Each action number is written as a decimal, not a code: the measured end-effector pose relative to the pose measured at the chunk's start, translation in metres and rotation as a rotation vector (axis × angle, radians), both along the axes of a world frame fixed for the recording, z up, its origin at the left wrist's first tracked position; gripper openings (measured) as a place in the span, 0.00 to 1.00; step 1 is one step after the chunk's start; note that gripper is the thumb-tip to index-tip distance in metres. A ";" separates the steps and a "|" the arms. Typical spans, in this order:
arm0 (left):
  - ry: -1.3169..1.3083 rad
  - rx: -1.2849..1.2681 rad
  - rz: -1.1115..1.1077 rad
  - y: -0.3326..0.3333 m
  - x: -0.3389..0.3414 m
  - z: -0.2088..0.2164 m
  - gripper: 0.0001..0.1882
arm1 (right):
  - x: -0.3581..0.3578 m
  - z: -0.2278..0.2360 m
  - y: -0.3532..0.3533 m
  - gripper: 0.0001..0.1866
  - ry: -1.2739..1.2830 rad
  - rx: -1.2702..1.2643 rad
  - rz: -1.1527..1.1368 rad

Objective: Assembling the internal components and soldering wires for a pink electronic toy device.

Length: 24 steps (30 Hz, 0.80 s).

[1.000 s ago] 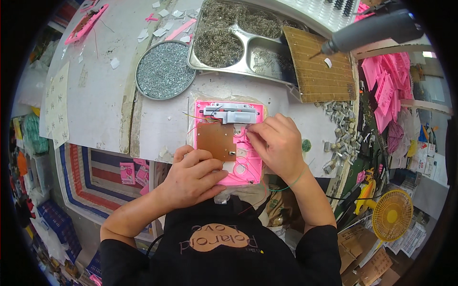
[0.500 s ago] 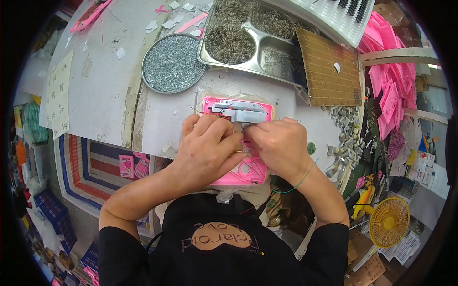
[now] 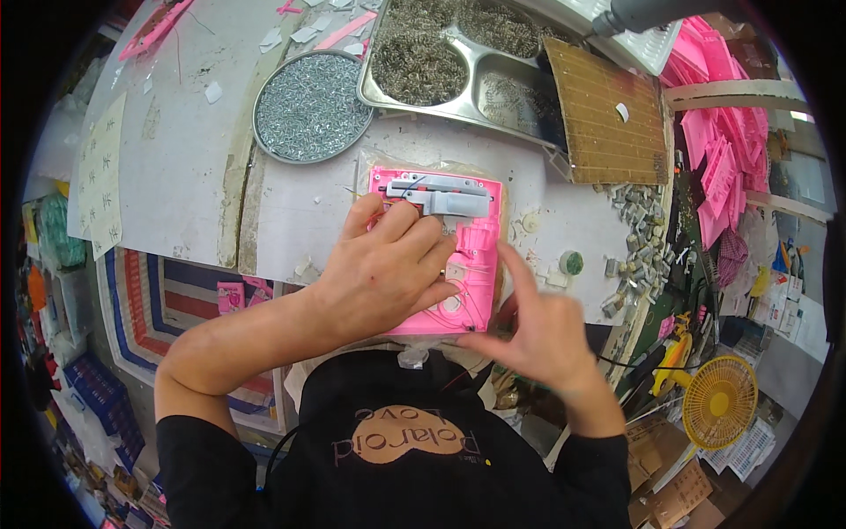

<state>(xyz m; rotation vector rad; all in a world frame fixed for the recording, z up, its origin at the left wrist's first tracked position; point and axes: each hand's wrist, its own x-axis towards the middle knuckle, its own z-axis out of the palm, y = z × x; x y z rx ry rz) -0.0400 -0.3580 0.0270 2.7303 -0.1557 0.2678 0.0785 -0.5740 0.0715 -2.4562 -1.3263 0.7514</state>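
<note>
A pink plastic housing point(image 3: 480, 264) lies open-side up in front of me, with a grey plastic part point(image 3: 458, 204) across its far end and thin wires inside. My left hand point(image 3: 383, 260) rests over its left side. Those fingers are bent and pressed together down into the housing; what they hold, if anything, is hidden beneath them. At the near right corner is my right hand point(image 3: 551, 339), slightly blurred. Its thumb and index finger are spread wide beside the housing's edge, with nothing seen between them.
Beyond the housing stand a round tray of small screws point(image 3: 308, 110) and a metal tray of springs point(image 3: 471, 115). Cardboard point(image 3: 608, 123) covers the metal tray's right side. Small metal blocks point(image 3: 639, 247) lie at right. A dark grey tool point(image 3: 648, 16) hangs at top right.
My right hand has left the housing's middle and moved right and nearer, its fingers spreading. My left hand stays over the housing. The grey tool has come into view at the top right.
</note>
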 end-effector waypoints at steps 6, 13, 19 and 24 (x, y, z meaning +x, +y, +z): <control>0.000 -0.074 -0.026 0.005 0.005 0.018 0.25 | -0.068 -0.027 -0.035 0.47 0.053 0.274 -0.122; -0.083 -0.114 -0.288 -0.021 -0.044 0.003 0.14 | -0.026 -0.012 -0.004 0.28 0.253 0.615 0.195; -0.213 -0.218 -0.194 0.001 -0.079 -0.006 0.09 | -0.040 -0.032 0.023 0.25 -0.131 0.528 0.294; -0.140 -0.283 0.201 -0.003 -0.114 -0.024 0.07 | -0.069 -0.042 0.046 0.23 -0.177 0.557 0.234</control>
